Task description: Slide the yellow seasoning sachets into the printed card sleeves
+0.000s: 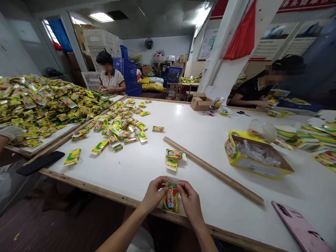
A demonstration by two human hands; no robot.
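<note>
Both of my hands hold one small colourful packet (171,200) upright over the near edge of the white table (199,147). My left hand (154,193) pinches its top left corner, and my right hand (190,200) pinches the top right. A short stack of finished packets (173,158) lies on the table just beyond my hands. Many loose yellow-green packets (118,126) are scattered further off to the left.
A long wooden stick (212,170) lies diagonally to the right of my hands. An open yellow box (256,157) with clear bags sits beyond it, a pink phone (301,229) at the near right, a black phone (40,162) at left. Two people work at the far side.
</note>
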